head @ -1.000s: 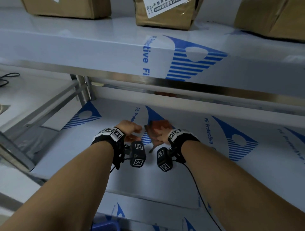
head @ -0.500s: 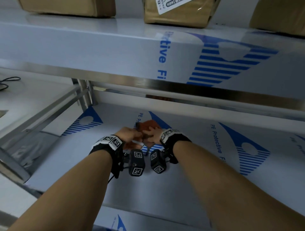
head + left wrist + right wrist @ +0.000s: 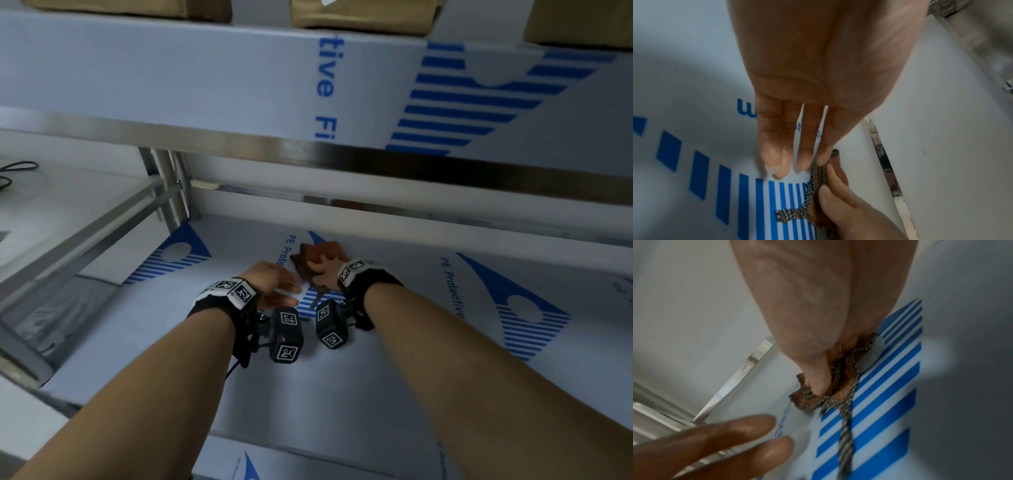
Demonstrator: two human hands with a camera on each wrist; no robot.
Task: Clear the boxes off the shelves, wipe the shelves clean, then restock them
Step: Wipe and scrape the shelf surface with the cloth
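Observation:
A brown-orange cloth (image 3: 322, 253) with grey mesh trim lies on the middle shelf (image 3: 376, 377), which is covered in white film with blue print. My right hand (image 3: 323, 270) presses it down, with thumb and fingers curled into its folds (image 3: 807, 397). A mesh strap trails from the cloth (image 3: 818, 178) toward me. My left hand (image 3: 277, 284) hovers just left of it, fingers straight and slightly apart, holding nothing (image 3: 777, 162). Cardboard boxes (image 3: 359, 13) stand on the upper shelf (image 3: 205, 78).
The upper shelf's steel front edge (image 3: 342, 154) hangs low over my hands. A steel post (image 3: 171, 192) and side rails stand at the left end. A lower shelf (image 3: 308, 459) shows below. A dark cable (image 3: 17, 171) lies on the surface at far left.
Both hands were bunched on the cloth in front of me. The right hand has pushed it farther back on the shelf, and the left hand has let go and opened.

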